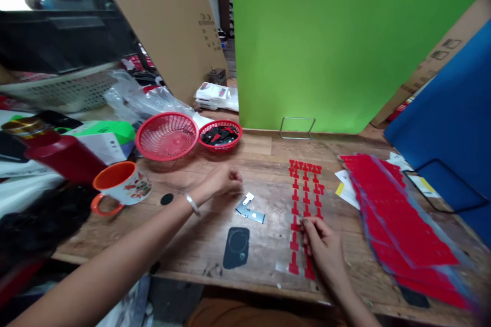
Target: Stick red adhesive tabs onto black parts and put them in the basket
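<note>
Over the middle of the table, my left hand (229,180) is closed with its fingers curled; whatever it may hold is hidden. Just in front of it lie a few small flat metal pieces (251,214), silvery with a white tab. My right hand (324,245) is closed in a pinch, thumb and forefinger together at the edge of a red T-shaped piece (294,224). That piece belongs to rows of red T-shaped pieces (306,189) laid out flat on the wood. A dark rounded patch (236,248) is on the tabletop between my hands.
Red sheets in clear plastic (402,214) cover the right side. Back left stand a red basket (168,136) and a smaller red basket (220,135) of dark parts. An orange-and-white mug (126,184) and red bottle (65,156) stand left. A green panel (326,46) rises behind.
</note>
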`<state>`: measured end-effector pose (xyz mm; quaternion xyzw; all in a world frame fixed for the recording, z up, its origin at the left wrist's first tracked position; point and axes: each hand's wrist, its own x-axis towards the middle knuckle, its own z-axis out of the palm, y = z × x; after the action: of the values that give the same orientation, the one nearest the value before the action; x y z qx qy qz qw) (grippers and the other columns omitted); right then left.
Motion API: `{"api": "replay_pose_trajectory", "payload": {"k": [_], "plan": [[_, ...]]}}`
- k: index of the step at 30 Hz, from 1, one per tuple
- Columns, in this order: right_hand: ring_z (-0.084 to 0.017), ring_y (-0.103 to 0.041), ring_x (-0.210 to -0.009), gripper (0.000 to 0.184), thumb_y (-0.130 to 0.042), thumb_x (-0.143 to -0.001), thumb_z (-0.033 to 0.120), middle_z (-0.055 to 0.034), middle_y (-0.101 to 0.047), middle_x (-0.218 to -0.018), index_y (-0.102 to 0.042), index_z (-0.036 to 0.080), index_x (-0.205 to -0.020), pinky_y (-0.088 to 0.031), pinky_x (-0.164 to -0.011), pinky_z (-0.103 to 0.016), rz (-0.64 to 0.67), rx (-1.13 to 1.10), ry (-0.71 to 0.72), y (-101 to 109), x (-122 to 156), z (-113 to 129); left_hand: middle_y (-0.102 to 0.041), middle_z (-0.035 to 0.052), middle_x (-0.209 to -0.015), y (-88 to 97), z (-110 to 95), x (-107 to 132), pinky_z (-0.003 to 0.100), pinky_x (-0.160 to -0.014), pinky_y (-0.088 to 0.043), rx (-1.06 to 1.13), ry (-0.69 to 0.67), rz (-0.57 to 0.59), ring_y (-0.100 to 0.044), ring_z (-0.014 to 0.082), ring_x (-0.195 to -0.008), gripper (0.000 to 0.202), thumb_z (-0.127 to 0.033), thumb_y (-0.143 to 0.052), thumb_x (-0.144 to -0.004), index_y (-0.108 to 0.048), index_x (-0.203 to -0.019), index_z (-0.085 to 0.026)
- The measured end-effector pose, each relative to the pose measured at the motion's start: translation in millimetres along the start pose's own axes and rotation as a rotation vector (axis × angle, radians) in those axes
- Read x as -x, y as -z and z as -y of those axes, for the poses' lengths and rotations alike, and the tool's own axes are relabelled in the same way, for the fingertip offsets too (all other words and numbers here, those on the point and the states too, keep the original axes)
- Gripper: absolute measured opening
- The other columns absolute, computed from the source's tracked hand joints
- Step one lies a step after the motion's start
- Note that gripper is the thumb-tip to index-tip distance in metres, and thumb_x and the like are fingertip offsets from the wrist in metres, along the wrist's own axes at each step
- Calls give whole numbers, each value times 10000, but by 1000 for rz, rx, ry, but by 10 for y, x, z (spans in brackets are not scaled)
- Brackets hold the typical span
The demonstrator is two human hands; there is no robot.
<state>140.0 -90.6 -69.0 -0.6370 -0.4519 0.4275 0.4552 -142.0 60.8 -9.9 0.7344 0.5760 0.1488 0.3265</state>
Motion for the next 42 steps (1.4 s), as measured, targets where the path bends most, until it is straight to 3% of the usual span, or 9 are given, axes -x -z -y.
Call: {"api": "replay_pose_trajectory", "payload": {"k": [4, 9, 12, 19, 25, 29, 34, 39, 42], "plan": [[-128, -487, -493, 277, -551, -828, 446, 15, -550, -586, -628, 180, -816, -367, -445, -216, 26, 23, 45, -25, 39, 107, -692, 13, -690, -273, -74, 178, 225, -563, -383, -87, -61, 30, -611, 155, -634, 151, -308, -597, -711, -678, -742, -184], [-145, -546, -625, 152, -544, -827, 313, -2, -603, -697, -611, 182, -788, -421, -579, -232, 85, 111, 178, 25, -86, 347, -687, 51, -818, -441, -384, 59, 254, -659, -411, -175, -213, -82, -611, 180, -744, 154, -298, -569, -781, -654, -836, -182], [-148, -556, -632, 155, -510, -823, 283, -1, -609, -683, -594, 184, -738, -423, -590, -233, 49, 268, 302, 81, -397, 468, -677, 79, -902, -607, -559, -139, 285, -765, -422, -198, -288, -126, -597, 204, -849, 167, -293, -556, -810, -656, -873, -175], [-165, -549, -646, 110, -501, -745, 175, -16, -604, -659, -576, 177, -664, -397, -630, -260, -54, 465, 330, 26, -1370, 491, -632, 91, -939, -918, -763, -694, 317, -863, -409, -212, -324, -144, -537, 223, -946, 198, -265, -570, -811, -665, -954, -168], [-167, -585, -756, 144, -524, -748, 81, -32, -657, -766, -631, 176, -732, -404, -711, -266, -18, 660, 314, -117, -1721, 433, -569, 96, -981, -943, -755, -953, 341, -877, -393, -226, -397, -69, -486, 252, -964, 439, -404, -692, -704, -649, -1101, -222], [-153, -591, -763, 57, -587, -799, 144, -14, -646, -781, -625, 158, -758, -436, -733, -295, 32, 775, 273, -146, -1819, 439, -552, 95, -974, -919, -735, -1005, 358, -863, -386, -296, -446, 4, -468, 256, -932, 541, -488, -672, -696, -604, -1175, -247], [-124, -582, -660, 167, -611, -847, 296, 14, -620, -725, -614, 143, -780, -470, -668, -295, 107, 878, 199, -149, -1890, 519, -558, 99, -998, -919, -706, -1052, 355, -847, -386, -334, -437, 25, -465, 276, -961, 557, -535, -670, -671, -611, -1156, -266], [-164, -592, -722, 54, -610, -785, 180, -34, -647, -779, -658, 164, -804, -417, -652, -270, 77, 906, 242, -167, -1842, 538, -560, 84, -997, -928, -696, -1057, 346, -853, -381, -337, -437, 27, -475, 260, -954, 535, -540, -661, -676, -623, -1141, -277], [-191, -590, -819, 152, -553, -784, 146, -68, -649, -903, -686, 199, -836, -392, -697, -266, 45, 893, 309, -182, -1777, 501, -557, 85, -1000, -922, -697, -1044, 348, -864, -376, -322, -449, 22, -475, 260, -957, 521, -529, -653, -690, -631, -1142, -272]]}}
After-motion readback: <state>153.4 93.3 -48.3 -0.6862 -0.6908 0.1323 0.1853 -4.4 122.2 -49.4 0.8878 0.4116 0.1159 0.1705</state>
